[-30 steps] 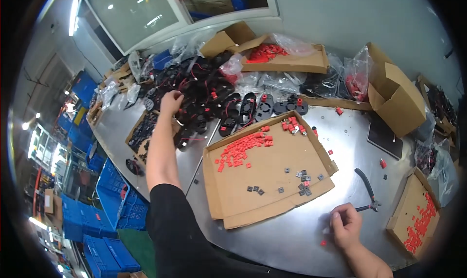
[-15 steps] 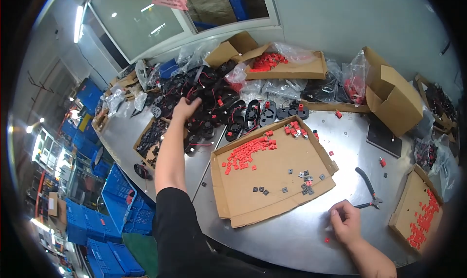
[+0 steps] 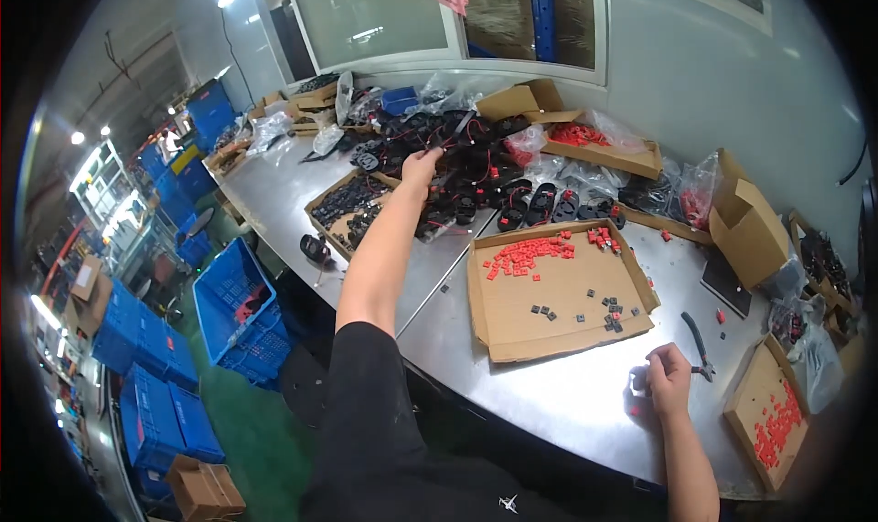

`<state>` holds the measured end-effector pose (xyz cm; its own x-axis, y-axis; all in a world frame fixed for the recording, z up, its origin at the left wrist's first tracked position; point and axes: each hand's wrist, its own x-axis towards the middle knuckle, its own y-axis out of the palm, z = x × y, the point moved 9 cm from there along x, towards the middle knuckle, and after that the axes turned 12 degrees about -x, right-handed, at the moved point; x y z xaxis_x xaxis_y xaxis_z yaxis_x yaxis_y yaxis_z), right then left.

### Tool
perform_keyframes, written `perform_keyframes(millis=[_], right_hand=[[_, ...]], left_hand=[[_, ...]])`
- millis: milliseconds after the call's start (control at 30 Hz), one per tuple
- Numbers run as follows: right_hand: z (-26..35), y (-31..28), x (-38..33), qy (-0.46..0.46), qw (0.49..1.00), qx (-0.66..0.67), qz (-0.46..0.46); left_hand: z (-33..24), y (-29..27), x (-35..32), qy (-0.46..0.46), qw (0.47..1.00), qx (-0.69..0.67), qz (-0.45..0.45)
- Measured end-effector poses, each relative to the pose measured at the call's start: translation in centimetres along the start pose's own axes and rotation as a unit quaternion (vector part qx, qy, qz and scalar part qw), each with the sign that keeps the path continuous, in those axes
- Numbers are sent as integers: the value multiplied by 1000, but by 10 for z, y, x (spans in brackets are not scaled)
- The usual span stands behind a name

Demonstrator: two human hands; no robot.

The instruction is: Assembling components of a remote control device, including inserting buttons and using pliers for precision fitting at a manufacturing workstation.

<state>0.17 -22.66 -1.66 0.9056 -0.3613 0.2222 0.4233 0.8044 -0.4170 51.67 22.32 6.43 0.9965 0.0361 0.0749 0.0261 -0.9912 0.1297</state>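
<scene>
My left hand [image 3: 420, 168] reaches far out to a heap of black plastic casings with red wires [image 3: 466, 161]. Its fingers are bent together at the heap, and what they grip there is hidden. Low on the right, my right hand [image 3: 670, 378] rests over the metal table with fingers curled closed; anything inside them is too small to make out. Dark-handled cutting pliers [image 3: 697, 344] lie just beside it. A small red piece [image 3: 636, 410] is on the table below its fingers. Left of it stands a shallow cardboard tray [image 3: 512, 325] with red pieces [image 3: 530, 254] and dark square pieces [image 3: 615, 316].
Another cardboard tray of red parts [image 3: 739, 412] stands at the right edge. A box of black parts [image 3: 320, 213] is near my left forearm. Behind are a box of red parts [image 3: 631, 159], plastic bags and an open carton [image 3: 750, 225]. Blue crates [image 3: 240, 316] stand on the floor at left.
The view has swung left, so the table appears shifted right. My left hand's fingers, spread before, are now drawn together at the heap. My right hand stays curled near the pliers.
</scene>
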Motion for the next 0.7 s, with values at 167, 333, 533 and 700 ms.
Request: perform_keyframes(millis=[167,333,533,700], right_hand=[[5,3,-3,15,1000,3,2],[-1,-8,-3,8,999,-16,-29],[3,-15,-3,16,999,-32,-31],[10,1,2,64,998,8,11]], left_hand=[[-23,-24,-50,207,934,-92,-276],[-37,96,-112,67,861,-476,164],[-60,204,-286,-105,793,-456,389],[-8,239,-339,-155,810,-344,448]])
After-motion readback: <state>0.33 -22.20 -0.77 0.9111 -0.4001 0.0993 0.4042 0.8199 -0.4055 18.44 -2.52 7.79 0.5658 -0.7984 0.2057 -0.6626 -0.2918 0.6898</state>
